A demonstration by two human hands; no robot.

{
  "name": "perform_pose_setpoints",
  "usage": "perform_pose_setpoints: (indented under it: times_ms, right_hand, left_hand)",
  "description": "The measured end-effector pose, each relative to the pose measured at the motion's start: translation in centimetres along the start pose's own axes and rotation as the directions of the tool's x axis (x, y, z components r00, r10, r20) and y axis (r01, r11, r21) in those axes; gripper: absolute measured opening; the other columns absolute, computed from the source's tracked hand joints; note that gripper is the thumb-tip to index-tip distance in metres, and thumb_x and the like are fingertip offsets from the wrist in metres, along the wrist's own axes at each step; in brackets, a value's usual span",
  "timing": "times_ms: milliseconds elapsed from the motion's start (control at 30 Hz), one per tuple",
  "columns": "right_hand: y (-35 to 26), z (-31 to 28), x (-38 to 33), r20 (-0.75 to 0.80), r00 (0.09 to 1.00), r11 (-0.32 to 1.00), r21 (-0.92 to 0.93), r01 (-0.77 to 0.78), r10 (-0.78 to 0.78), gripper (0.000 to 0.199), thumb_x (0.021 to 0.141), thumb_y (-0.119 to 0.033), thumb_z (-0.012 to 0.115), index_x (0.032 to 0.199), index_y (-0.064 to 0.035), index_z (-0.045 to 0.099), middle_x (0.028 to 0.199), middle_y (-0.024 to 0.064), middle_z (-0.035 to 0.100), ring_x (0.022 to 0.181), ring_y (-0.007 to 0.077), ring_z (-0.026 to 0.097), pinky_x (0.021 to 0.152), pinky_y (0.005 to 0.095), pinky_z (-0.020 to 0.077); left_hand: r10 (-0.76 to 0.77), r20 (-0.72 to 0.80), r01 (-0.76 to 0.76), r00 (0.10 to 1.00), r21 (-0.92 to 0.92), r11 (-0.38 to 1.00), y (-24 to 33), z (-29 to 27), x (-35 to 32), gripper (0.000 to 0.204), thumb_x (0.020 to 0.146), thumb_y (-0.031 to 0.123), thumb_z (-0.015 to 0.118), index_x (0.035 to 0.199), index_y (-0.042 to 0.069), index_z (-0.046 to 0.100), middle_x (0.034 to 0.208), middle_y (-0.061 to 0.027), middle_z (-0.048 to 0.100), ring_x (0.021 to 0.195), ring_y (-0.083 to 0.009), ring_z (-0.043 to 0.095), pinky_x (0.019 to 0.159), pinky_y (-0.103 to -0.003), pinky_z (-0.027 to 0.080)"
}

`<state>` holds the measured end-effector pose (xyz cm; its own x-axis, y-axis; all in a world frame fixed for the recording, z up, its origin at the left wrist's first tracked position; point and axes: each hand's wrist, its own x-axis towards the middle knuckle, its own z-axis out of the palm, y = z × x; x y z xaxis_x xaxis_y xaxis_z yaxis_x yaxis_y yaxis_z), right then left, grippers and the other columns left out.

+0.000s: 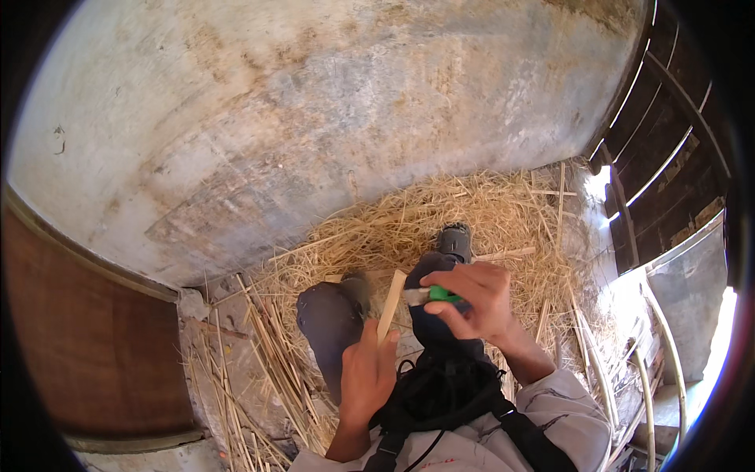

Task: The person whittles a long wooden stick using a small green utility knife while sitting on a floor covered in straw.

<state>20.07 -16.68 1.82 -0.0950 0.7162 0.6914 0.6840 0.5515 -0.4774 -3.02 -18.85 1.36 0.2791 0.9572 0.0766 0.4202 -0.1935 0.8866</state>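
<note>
Left hand [368, 376] curled closed, thumb up; right hand [474, 303] clenched just above, wrist bent.

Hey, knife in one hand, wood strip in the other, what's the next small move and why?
Probably bring the knife's blade onto the wood strip. The right hand holds the green-handled knife with the blade pointing at the strip, close to it, while the left hand holds the strip up over the straw.
</note>
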Motion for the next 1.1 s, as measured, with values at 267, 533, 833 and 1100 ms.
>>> perform_pose_setpoints:
  times_ms: [267, 533, 833, 1100]
  right_hand:
    - [-0.5, 0.7, -0.2, 0.029, 0.999, 0.997, -0.080, 0.020, -0.017, 0.036, 0.079, -0.039, 0.090, 0.101, -0.0133, 0.080, 0.072, -0.0021, 0.063, 0.055, 0.0199, 0.057, 0.054, 0.0335, 0.0451]
    - [-1.1, 0.3, 0.5, -0.007, 0.998, 0.990, -0.125, 0.063, -0.064, 0.035, 0.078, -0.041, 0.090, 0.098, -0.0139, 0.080, 0.071, -0.0028, 0.062, 0.055, 0.0185, 0.058, 0.054, 0.0330, 0.0443]
    - [-0.5, 0.0, 0.3, -0.060, 0.994, 0.970, -0.230, 0.074, -0.090, 0.037, 0.078, -0.045, 0.089, 0.098, -0.0149, 0.081, 0.068, -0.0042, 0.059, 0.056, 0.0159, 0.058, 0.052, 0.0328, 0.0423]
    - [5.1, -3.3, 1.7, -0.404, 0.868, 0.898, -0.200, -0.393, 0.290, 0.026, 0.093, -0.028, 0.081, 0.104, -0.0044, 0.081, 0.085, 0.0102, 0.076, 0.065, 0.0244, 0.069, 0.059, 0.0358, 0.0529]
  left_hand:
    - [-0.007, 0.097, 0.014, 0.995, -0.072, 0.997, 0.7, -0.1, 0.1, 0.020, 0.110, 0.018, 0.056, 0.116, -0.002, 0.058, 0.072, -0.0223, 0.062, 0.065, -0.0414, 0.067, 0.060, -0.045, 0.049]
    - [-0.035, 0.083, 0.043, 0.996, -0.087, 0.995, 0.4, -0.4, -0.4, 0.024, 0.112, 0.020, 0.053, 0.108, -0.004, 0.057, 0.065, -0.0236, 0.056, 0.059, -0.0459, 0.062, 0.056, -0.048, 0.044]
    - [0.001, 0.062, 0.001, 0.998, -0.037, 0.999, 0.2, -0.1, -0.4, 0.026, 0.113, 0.022, 0.053, 0.106, -0.003, 0.055, 0.066, -0.0270, 0.055, 0.066, -0.0524, 0.062, 0.056, -0.051, 0.043]
    - [-0.053, 0.077, 0.058, 0.996, -0.060, 0.997, 0.6, -0.8, -2.1, 0.031, 0.113, 0.022, 0.052, 0.099, -0.004, 0.057, 0.064, -0.0227, 0.053, 0.057, -0.0422, 0.060, 0.057, -0.048, 0.046]
